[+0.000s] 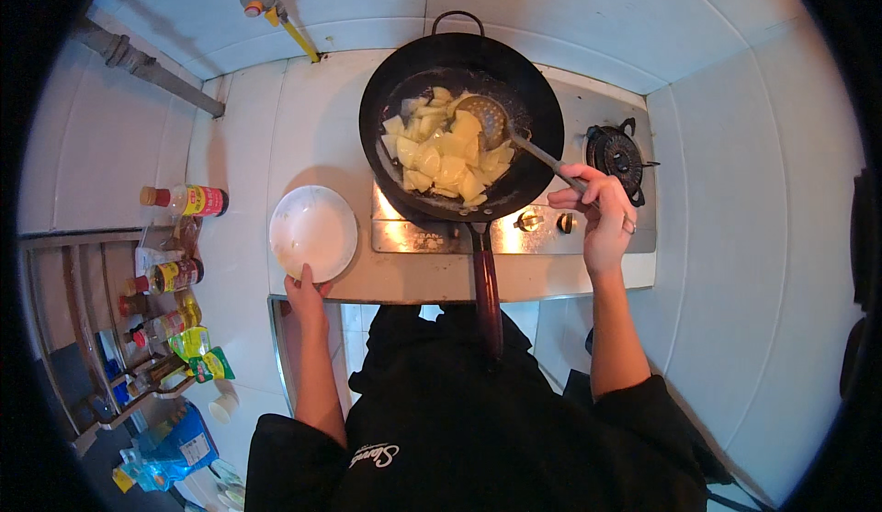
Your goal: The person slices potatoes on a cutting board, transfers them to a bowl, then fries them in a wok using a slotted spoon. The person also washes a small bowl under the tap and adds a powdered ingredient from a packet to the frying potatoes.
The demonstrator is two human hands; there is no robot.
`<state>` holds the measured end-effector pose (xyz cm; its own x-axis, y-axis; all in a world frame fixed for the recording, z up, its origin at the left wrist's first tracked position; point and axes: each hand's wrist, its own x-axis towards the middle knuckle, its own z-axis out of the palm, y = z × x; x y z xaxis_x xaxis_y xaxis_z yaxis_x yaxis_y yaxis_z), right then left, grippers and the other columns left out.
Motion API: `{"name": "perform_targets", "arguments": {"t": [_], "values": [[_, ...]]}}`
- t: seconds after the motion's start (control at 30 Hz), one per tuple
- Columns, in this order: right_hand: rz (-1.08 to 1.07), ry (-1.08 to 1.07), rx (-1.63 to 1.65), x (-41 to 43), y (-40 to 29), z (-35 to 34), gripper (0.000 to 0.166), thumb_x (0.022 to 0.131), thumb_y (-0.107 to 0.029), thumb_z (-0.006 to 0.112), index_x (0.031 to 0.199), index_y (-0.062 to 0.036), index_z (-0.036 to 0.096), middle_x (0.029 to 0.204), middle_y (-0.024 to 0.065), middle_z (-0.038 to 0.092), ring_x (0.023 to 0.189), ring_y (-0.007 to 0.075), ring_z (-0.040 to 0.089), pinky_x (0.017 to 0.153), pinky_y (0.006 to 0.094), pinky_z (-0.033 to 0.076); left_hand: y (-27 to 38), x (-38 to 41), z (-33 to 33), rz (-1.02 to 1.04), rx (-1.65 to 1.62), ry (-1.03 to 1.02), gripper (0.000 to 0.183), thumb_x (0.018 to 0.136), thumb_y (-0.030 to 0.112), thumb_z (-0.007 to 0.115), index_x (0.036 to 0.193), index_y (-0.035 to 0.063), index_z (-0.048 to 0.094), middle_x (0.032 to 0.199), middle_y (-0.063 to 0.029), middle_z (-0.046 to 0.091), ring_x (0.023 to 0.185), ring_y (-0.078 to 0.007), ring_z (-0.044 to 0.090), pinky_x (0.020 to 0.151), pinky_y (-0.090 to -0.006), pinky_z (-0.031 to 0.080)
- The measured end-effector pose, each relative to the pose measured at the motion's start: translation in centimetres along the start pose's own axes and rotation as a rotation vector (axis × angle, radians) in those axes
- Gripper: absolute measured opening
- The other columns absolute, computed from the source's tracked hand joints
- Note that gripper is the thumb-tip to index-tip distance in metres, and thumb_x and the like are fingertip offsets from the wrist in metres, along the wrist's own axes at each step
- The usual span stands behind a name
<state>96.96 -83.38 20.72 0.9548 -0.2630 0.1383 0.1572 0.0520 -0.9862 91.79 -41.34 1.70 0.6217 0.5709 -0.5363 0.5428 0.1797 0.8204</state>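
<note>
My right hand point(601, 210) grips the handle of a perforated metal skimmer point(544, 156), its bowl down in a black wok point(537, 85). Pale yellow slices that look like potato point(441, 154) are heaped in the wok, some against the skimmer's bowl. The wok sits over the left burner of a steel gas stove point(441, 235), and its dark red handle point(487, 298) points towards me. At the left, my left hand point(307, 293) holds the near rim of a white bowl point(314, 229), with the thumb over the edge. Food residue shows inside the bowl.
A second burner point(620, 159) is on the right, above the control knobs point(529, 220). Along the left stand sauce bottles point(186, 200), seasoning packets point(210, 364) and a metal rack point(83, 333). A yellow gas pipe point(300, 39) meets the counter behind.
</note>
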Motion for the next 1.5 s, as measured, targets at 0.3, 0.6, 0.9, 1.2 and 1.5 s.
{"name": "perform_targets", "arguments": {"t": [0.3, 0.6, 0.9, 1.2, 1.5], "values": [[-0.314, -0.274, -0.591, 0.8, 0.7, -1.6, 0.002, 0.088, 0.001, 0.053, 0.086, 0.0000, 0.052, 0.117, 0.0194, 0.059, 0.088, 0.0233, 0.066, 0.080, 0.0328, 0.052, 0.2, 0.1, -0.8, 0.029, 0.008, -0.086, 0.043, 0.096, 0.024, 0.056, 0.130, 0.0025, 0.042, 0.119, -0.0123, 0.052, 0.100, -0.0224, 0.059, 0.071, -0.0347, 0.057], [0.003, -0.028, -0.199, -1.0, 1.3, 1.4, 0.027, 0.101, -0.018, 0.042, 0.087, 0.0028, 0.052, 0.113, 0.0174, 0.062, 0.081, 0.0216, 0.067, 0.074, 0.0319, 0.056, -0.2, 1.0, -1.3, -0.047, -0.081, -0.143, 0.039, 0.098, 0.024, 0.053, 0.131, 0.0051, 0.044, 0.119, -0.0118, 0.056, 0.104, -0.0227, 0.060, 0.080, -0.0378, 0.056], [0.387, 0.362, 0.414, -1.5, 1.3, 2.9, 0.029, 0.100, -0.029, 0.042, 0.085, -0.0043, 0.049, 0.108, 0.0243, 0.064, 0.074, 0.0257, 0.069, 0.069, 0.0360, 0.061, 1.0, 0.6, -1.1, -0.084, -0.111, -0.248, 0.041, 0.098, 0.025, 0.054, 0.133, 0.0063, 0.045, 0.121, -0.0109, 0.058, 0.102, -0.0222, 0.062, 0.081, -0.0377, 0.056], [0.050, 0.102, 0.041, -2.2, -1.0, 3.8, 0.022, 0.100, -0.016, 0.043, 0.099, 0.0017, 0.056, 0.120, 0.0230, 0.058, 0.083, 0.0225, 0.068, 0.077, 0.0351, 0.058, 0.8, 1.0, -1.3, -0.110, -0.098, -0.256, 0.038, 0.097, 0.023, 0.054, 0.130, 0.0050, 0.046, 0.120, -0.0121, 0.058, 0.103, -0.0244, 0.062, 0.082, -0.0391, 0.056], [-0.308, -0.250, -0.710, -0.5, -3.0, 1.8, 0.014, 0.089, 0.000, 0.053, 0.099, 0.0003, 0.061, 0.123, 0.0153, 0.056, 0.094, 0.0188, 0.061, 0.085, 0.0301, 0.049, 0.0, 1.4, -1.8, -0.079, -0.149, -0.269, 0.037, 0.099, 0.020, 0.050, 0.133, 0.0048, 0.044, 0.122, -0.0110, 0.057, 0.106, -0.0237, 0.061, 0.088, -0.0396, 0.054]]}}
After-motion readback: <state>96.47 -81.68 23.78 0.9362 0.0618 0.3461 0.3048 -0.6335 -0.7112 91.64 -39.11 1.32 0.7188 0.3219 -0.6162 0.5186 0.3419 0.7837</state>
